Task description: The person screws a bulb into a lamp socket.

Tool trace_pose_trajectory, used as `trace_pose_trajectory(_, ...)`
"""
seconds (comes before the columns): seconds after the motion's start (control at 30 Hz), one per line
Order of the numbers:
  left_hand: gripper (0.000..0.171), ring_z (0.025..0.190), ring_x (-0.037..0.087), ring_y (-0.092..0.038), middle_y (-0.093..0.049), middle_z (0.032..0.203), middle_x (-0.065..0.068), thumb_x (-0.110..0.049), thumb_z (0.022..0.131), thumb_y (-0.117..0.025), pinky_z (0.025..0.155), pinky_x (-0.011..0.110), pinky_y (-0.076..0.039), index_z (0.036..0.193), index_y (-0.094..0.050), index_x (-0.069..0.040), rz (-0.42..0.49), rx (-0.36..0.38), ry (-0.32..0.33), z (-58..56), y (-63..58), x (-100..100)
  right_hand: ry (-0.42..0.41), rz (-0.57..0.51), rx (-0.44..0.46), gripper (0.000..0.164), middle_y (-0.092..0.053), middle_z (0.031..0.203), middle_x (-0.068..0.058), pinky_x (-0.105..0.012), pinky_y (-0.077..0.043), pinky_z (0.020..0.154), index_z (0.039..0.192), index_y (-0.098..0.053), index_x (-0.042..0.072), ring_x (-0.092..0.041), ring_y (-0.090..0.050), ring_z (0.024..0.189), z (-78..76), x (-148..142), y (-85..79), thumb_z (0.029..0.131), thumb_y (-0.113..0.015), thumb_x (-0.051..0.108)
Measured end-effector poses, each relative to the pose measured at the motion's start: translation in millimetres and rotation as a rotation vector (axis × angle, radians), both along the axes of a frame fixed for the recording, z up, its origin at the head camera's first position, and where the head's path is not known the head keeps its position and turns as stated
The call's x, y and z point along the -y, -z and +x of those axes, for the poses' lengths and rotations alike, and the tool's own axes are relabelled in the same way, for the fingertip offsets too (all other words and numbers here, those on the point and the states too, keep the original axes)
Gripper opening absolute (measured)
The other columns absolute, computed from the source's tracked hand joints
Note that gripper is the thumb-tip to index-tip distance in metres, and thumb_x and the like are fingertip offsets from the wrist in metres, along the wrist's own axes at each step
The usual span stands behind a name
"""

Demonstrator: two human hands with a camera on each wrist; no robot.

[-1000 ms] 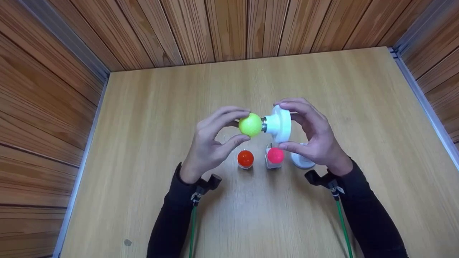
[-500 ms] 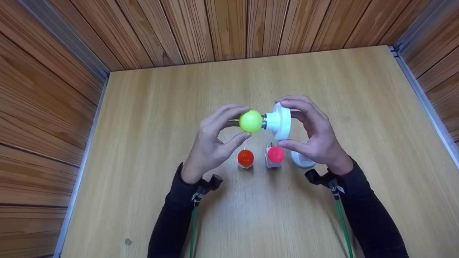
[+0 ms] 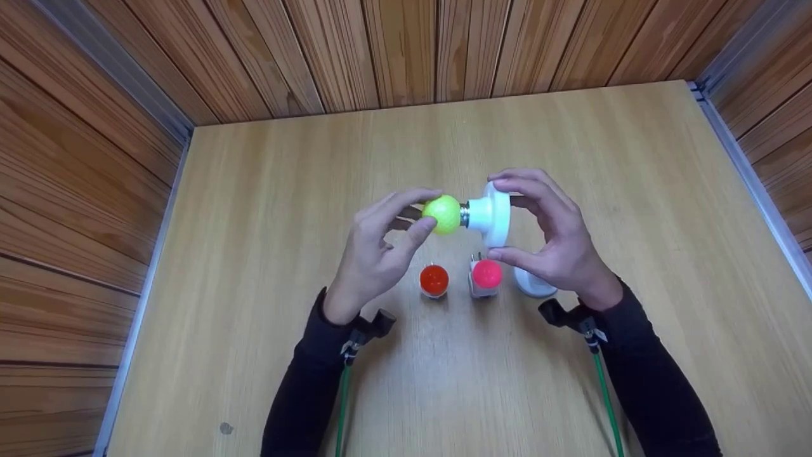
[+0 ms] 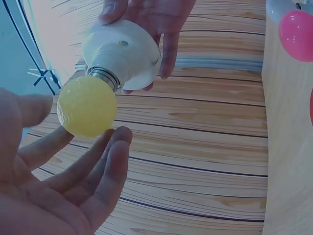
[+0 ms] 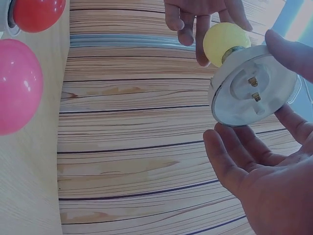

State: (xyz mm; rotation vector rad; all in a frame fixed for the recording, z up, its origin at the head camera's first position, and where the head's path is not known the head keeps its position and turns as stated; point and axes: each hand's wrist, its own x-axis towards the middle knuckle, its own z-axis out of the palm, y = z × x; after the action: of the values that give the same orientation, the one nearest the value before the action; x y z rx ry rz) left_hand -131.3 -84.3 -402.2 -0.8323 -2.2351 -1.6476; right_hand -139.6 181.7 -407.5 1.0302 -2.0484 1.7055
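A yellow-green light bulb [image 3: 443, 214] is held level, its metal screw base inside the neck of a white lamp holder [image 3: 497, 216]. Threads still show between globe and neck. My left hand [image 3: 380, 247] has its thumb and fingers curled round the globe; in the left wrist view the thumb tip lies close to its edge. The round flange of the holder is gripped by my right hand [image 3: 555, 235], thumb below and fingers above. Two brass contacts show on the holder's underside [image 5: 244, 98] in the right wrist view.
On the wooden table [image 3: 266, 254] below the hands stand a red bulb [image 3: 434, 280] and a pink bulb [image 3: 487, 273], each on a white base. Another white round base [image 3: 535, 283] lies partly under my right hand. Wood-plank walls [image 3: 406, 51] border the table.
My left thumb has shifted up across the front of the bulb's globe, and the fingers have rolled round it. The bulb and holder have moved slightly left and up; the right hand keeps its grip.
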Motion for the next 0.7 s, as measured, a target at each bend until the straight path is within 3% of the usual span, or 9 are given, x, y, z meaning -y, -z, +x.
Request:
trace_pose_trajectory(0.33,0.031,0.094,0.017,-0.081,-0.082,0.114,0.012,-0.014,0.102,-0.071,0.081,0.027,-0.068,0.132,-0.071,-0.003,0.014,0.013,-0.018,2.2,-0.1,-2.1,0.004,0.011,-0.022,0.080,-0.061,0.144,-0.007,-0.024,-0.058,0.110,0.138,-0.059,-0.009,-0.023,-0.062,0.132,-0.1,0.6,0.8,0.066,-0.091,-0.014)
trace_pose_trajectory(0.53,0.035,0.098,0.016,-0.078,-0.080,0.122,0.010,-0.016,0.101,-0.074,0.086,0.027,-0.067,0.133,-0.071,-0.004,0.010,-0.003,-0.007,2.6,-1.0,-1.9,-0.010,-0.008,-0.023,0.076,-0.061,0.144,-0.008,-0.026,-0.057,0.113,0.138,-0.059,-0.009,-0.023,-0.062,0.134,-0.4,-0.1,0.6,0.070,-0.092,-0.008)
trace_pose_trajectory(0.7,0.041,0.102,0.019,-0.077,-0.079,0.124,0.011,-0.015,0.099,-0.076,0.086,0.030,-0.067,0.136,-0.067,-0.001,0.017,-0.039,0.012,2.5,-1.7,-0.3,-0.025,-0.040,-0.018,0.079,-0.062,0.143,-0.011,-0.027,-0.057,0.113,0.138,-0.058,-0.012,-0.025,-0.061,0.134,-0.7,0.4,-0.1,0.067,-0.093,-0.009)
